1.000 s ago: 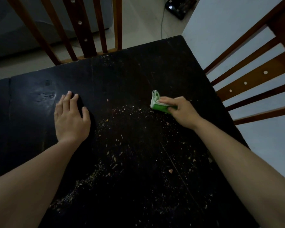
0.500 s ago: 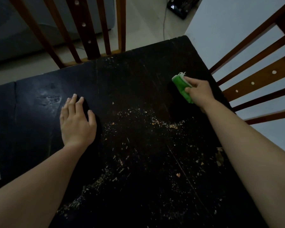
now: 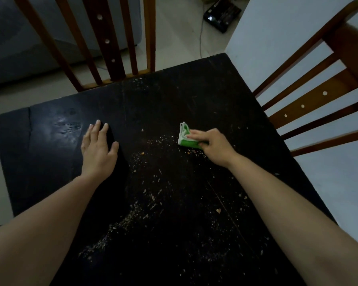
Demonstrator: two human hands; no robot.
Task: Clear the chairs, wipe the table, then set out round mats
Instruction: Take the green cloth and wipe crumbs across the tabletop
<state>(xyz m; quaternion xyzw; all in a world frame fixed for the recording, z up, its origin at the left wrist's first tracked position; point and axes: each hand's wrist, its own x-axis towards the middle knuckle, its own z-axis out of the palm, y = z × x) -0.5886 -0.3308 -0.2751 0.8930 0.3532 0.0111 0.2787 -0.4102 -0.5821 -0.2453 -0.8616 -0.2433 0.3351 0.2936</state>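
Head view: my right hand (image 3: 213, 147) gripped the green cloth (image 3: 187, 139) at the far edge of the crumbs (image 3: 153, 195).
The folded cloth lay on the dark surface (image 3: 174, 96), held under my curled fingers and thumb and jutting from that hand toward my left. Its long axis ran roughly across me, the white frayed end pointing left and slightly away. The crumbs spread from just beside the cloth back toward me, so I judged the next stroke should pull nearward through them. My left hand (image 3: 97, 150), fingers straight and together, pressed flat left of the crumbs, well apart from the cloth.
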